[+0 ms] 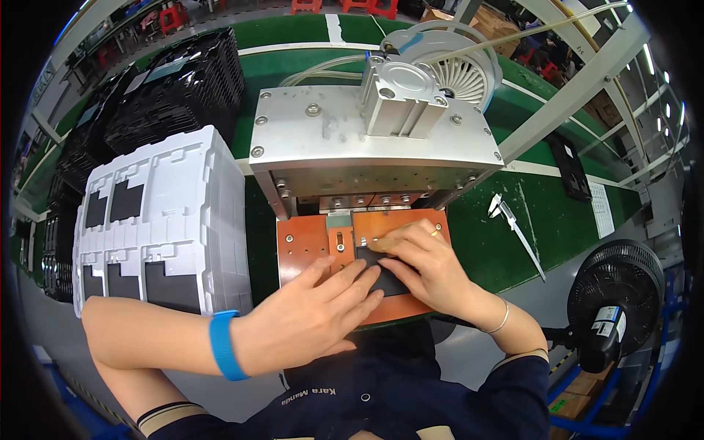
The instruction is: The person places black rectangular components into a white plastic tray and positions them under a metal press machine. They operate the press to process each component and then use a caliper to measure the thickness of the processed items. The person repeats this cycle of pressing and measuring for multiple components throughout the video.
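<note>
A thin black sheet [387,281] lies on the orange base plate [304,253] of a metal press [323,143]. Stretched across the sheet's left side are the fingers of my left hand [308,312], flat and slightly apart. My right hand [425,268] pinches at the sheet's far edge, thumb on the black surface and fingertips bent down by a small pale metallic spot. Both hands partly cover the sheet, so its full outline is hidden. A slotted orange block [340,242] sits on the plate just beyond my left fingertips.
White stacked trays [172,183] holding black notched pieces stand left, with black tray stacks [176,88] behind. Calipers [517,227] lie on the green bench right of the press. A black fan [612,308] stands at the right. The press's upper block overhangs the plate's far side.
</note>
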### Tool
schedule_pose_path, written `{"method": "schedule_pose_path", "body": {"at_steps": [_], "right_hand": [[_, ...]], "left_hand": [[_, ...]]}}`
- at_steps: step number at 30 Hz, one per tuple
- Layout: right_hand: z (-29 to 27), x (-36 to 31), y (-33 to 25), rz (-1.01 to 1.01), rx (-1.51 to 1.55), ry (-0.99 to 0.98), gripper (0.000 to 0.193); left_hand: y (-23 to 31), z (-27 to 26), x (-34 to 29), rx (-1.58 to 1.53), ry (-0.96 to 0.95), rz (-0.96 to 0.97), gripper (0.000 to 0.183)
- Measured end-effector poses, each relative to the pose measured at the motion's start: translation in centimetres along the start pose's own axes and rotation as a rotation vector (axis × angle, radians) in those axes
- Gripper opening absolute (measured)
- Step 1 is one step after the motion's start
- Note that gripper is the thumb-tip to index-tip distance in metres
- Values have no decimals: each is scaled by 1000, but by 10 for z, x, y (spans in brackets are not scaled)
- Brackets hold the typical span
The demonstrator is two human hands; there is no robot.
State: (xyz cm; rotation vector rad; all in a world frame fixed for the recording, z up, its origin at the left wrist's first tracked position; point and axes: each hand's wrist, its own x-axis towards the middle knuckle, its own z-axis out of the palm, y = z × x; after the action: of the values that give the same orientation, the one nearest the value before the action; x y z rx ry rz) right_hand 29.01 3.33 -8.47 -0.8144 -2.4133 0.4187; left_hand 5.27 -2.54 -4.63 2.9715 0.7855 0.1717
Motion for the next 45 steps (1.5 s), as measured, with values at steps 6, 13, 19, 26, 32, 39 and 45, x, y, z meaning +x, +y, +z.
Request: {"method": "schedule_pose_path", "body": {"at_steps": [6,13,19,26,32,39,45], "right_hand": [[12,-1,1,-71,-149,-3,33],[15,5,-5,55,-211,-13,33],[13,1,0,-18,-216,-18,34],[-6,-10,-7,102,-91,41,37],[-11,-34,-9,113,-20,-59,38],[-8,-5,15,83,-10,-6,32],[-8,-3,17,96,37,-12,30]], "left_hand": [[0,13,4,-18,-134,-8,77],[2,11,3,-53,-168,-36,77],[0,11,5,-41,-177,-27,77],[-3,4,4,-70,-175,-32,78],[-8,4,5,-142,-151,-55,80],[-28,5,10,-149,-85,-160,82],[-32,7,11,-157,-120,-172,78]]}}
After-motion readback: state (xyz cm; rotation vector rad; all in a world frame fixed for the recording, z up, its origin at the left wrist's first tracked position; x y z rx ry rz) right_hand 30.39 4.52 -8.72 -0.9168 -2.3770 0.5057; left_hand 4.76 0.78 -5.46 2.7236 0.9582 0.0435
